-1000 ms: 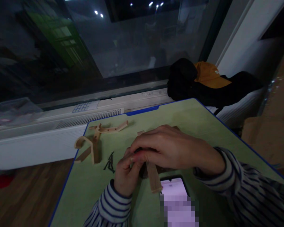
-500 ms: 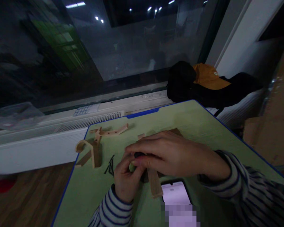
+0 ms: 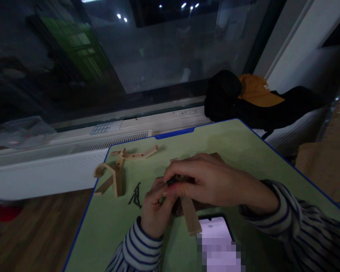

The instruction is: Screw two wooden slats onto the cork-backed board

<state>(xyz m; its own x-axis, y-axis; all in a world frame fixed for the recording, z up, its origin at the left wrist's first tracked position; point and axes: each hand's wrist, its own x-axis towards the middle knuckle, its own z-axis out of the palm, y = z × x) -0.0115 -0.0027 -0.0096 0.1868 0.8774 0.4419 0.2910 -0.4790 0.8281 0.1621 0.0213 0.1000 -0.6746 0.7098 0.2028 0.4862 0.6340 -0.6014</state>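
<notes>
Both my hands meet over the middle of the green mat (image 3: 238,147). My left hand (image 3: 155,213) is closed, its fingertips pinching at a small dark thing I cannot make out. My right hand (image 3: 212,181) curls over from the right, fingers pressed together on the same dark thing. Under them lies a wooden assembly (image 3: 191,217), one light slat sticking out toward me. A small heap of black screws (image 3: 136,194) lies just left of my left hand.
More wooden parts lie at the mat's far left: a curved bracket piece (image 3: 113,181) and a drilled strip (image 3: 137,154). A lit phone (image 3: 215,236) sits near me. Beyond the mat are a white radiator (image 3: 59,166), a dark window, and black clothing with an orange cap (image 3: 257,90).
My hands stay together on the wooden assembly with small finger shifts. The view has drifted slightly, so everything sits a little further right in the frame.
</notes>
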